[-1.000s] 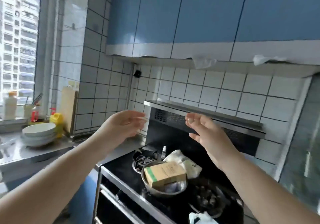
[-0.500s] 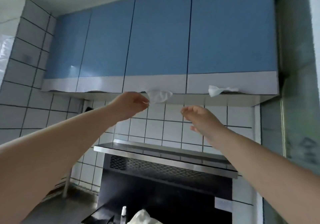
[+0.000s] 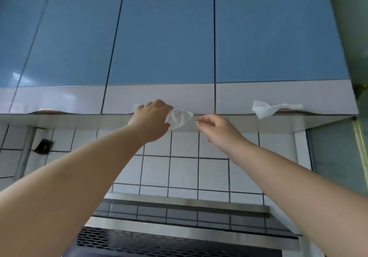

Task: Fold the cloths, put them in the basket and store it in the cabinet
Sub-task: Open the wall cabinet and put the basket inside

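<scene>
Blue wall cabinets (image 3: 163, 37) with white lower strips fill the upper view, all doors closed. A white cloth (image 3: 180, 117) hangs from the bottom edge of the middle door. My left hand (image 3: 152, 118) is raised to that edge and its fingers curl around the cloth's left part. My right hand (image 3: 217, 130) hovers just right of the cloth, fingers loosely bent, holding nothing. A second white cloth (image 3: 266, 109) is tucked under the right door's bottom edge. No basket is in view.
White tiled wall (image 3: 183, 169) runs below the cabinets. A steel range hood (image 3: 187, 235) juts out at the bottom. A vertical pipe (image 3: 25, 151) and a small black fitting (image 3: 42, 147) sit at left. A greenish panel (image 3: 338, 157) bounds the right side.
The view has tilted up from the stove to the cabinets. Both hands have risen to the middle door's bottom edge, and my left hand has taken hold of the hanging cloth.
</scene>
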A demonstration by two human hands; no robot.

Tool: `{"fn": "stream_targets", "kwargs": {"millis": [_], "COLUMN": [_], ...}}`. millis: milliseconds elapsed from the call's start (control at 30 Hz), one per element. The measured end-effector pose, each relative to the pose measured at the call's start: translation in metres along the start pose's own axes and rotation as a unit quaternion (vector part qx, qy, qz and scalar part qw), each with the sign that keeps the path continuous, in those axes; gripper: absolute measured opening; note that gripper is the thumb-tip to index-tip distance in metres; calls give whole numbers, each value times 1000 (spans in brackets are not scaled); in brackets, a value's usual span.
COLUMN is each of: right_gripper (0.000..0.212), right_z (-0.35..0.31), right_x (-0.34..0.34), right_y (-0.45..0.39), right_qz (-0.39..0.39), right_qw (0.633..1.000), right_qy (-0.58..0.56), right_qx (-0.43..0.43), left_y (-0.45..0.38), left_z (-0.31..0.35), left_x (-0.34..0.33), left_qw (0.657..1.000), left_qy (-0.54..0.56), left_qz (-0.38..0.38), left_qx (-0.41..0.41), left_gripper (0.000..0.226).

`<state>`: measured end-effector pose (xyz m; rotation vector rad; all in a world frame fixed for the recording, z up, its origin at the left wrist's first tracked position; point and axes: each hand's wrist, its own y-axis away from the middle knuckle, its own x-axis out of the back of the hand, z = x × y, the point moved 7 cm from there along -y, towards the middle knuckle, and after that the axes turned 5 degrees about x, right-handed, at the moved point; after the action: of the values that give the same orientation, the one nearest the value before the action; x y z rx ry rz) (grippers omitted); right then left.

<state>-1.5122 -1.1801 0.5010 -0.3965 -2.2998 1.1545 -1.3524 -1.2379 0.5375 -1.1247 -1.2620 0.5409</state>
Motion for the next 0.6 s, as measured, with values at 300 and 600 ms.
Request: {"fn": "stream_targets", "kwargs": {"millis": [300,600], "right_gripper": [16,31], "right_z": [24,31], "right_x": [-5,0], "right_y": [-17,-11], "right_qz": [6,-33], "right_qw": [1000,999], "right_qy": [-2,-15], "right_qx": [5,-16], "left_y": [-25,-52], "left_z": [-4,4], "left_x": [-25,-10], "left_qw": [997,983], "left_qy": [-77,-163], "left_qz": [9,-51], "left_qx": [11,65], "left_gripper": [38,33]}}
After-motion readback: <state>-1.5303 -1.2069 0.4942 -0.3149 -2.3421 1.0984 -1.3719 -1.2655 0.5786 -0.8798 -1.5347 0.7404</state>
